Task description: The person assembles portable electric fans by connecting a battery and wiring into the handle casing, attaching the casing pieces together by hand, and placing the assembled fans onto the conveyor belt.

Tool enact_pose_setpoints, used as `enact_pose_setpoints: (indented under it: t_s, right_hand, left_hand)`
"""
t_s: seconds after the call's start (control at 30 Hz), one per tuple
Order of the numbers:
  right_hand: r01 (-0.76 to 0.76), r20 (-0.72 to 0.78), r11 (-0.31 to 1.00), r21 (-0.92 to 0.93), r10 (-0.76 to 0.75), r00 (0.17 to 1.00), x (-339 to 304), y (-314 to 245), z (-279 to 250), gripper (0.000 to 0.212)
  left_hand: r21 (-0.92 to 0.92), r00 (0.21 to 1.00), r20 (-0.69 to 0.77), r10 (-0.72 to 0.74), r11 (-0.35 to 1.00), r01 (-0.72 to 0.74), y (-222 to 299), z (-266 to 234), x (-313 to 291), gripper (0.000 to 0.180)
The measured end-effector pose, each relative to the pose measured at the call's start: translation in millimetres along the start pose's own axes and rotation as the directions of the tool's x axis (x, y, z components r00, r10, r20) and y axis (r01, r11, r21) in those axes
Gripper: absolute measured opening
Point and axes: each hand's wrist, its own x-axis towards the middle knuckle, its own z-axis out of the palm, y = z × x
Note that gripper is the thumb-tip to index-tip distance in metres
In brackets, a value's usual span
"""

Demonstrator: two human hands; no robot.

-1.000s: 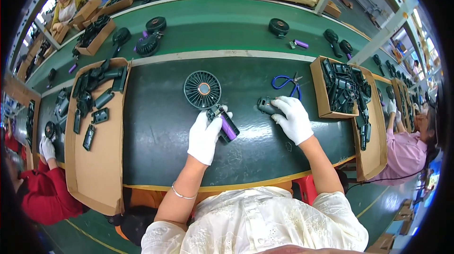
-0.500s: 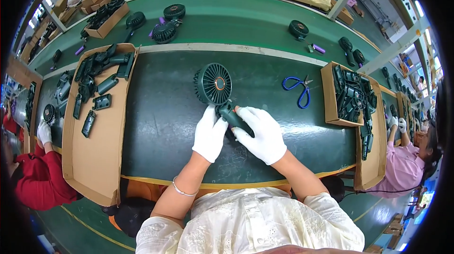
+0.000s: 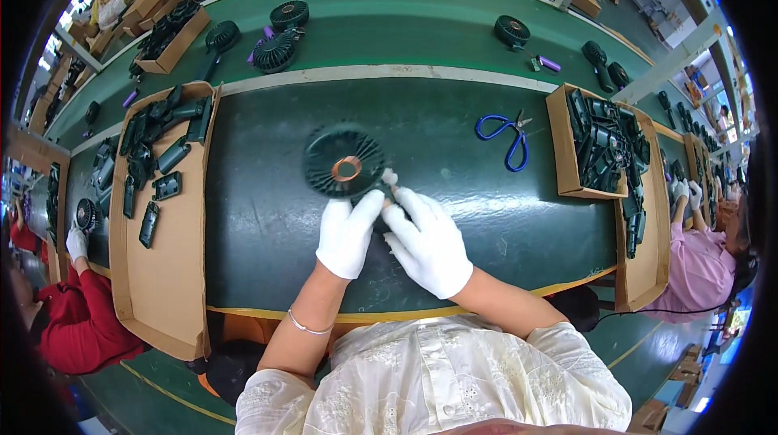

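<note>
A dark green handheld fan (image 3: 331, 151) with a copper-coloured centre is tilted above the bench, its head blurred by motion. My left hand (image 3: 347, 236), in a white glove, is closed on the fan just below its head. My right hand (image 3: 428, 242), also gloved in white, has its fingers bent round the handle end, close beside the left. Between and under the two hands the handle is mostly hidden. A small pale piece (image 3: 390, 176) shows at the right fingertips, too blurred to make out.
Blue-handled snips (image 3: 519, 143) lie on the bench. An open carton (image 3: 162, 297) with dark casings stands left; a box (image 3: 596, 143) of similar parts stands right. Beyond a pale ledge, fans (image 3: 275, 52) lie on the green belt (image 3: 405, 22). Other people sit at both sides.
The fan has turned in my hands, its head swinging left and facing more upward. Both hands have moved slightly down and left, and the handle has gone from sight between them.
</note>
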Motion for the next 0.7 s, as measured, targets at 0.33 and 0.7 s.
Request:
enact_pose_setpoints:
  t_s: [0.33, 0.7]
  right_hand:
    - [-0.567, 0.485, 0.349, 0.746, 0.3, 0.822, 3.4, 36.3, -6.5, 0.03]
    - [-0.798, 0.8, 0.28, 0.534, 0.138, 0.584, 6.4, 33.2, -18.3, 0.04]
  left_hand:
    - [-0.089, 0.995, 0.097, 0.035, 0.996, -0.026, 3.0, -1.6, 1.5, 0.048]
    - [-0.026, 0.972, 0.2, -0.125, 0.991, 0.133, -4.9, -11.0, -0.9, 0.078]
